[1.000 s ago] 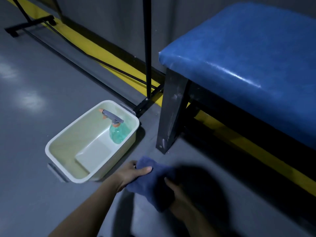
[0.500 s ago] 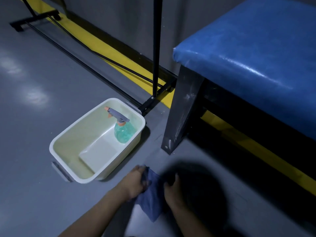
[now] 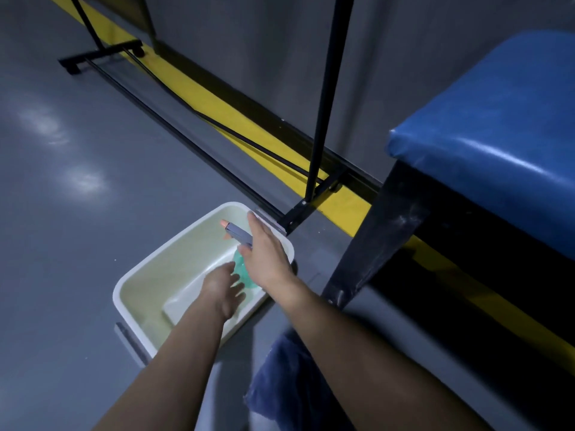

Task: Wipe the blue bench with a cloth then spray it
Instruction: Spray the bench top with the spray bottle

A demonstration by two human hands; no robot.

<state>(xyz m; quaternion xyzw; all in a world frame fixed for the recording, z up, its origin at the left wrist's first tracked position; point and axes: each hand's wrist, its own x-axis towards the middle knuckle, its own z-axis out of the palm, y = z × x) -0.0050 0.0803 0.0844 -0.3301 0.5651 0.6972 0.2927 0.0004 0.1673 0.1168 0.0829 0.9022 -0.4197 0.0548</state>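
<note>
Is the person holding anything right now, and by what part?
Nothing is clearly held. Both hands reach open into the tub toward the spray bottle; the cloth lies on the floor.

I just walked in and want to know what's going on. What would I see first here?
Two bare arms reach into a white tub on the grey floor: the right hand is over a green spray bottle standing in it, and the left hand is spread open just beside the bottle. A shiny blue bench fills the right side, and a blue cloth lies on the floor under the right arm.
</note>
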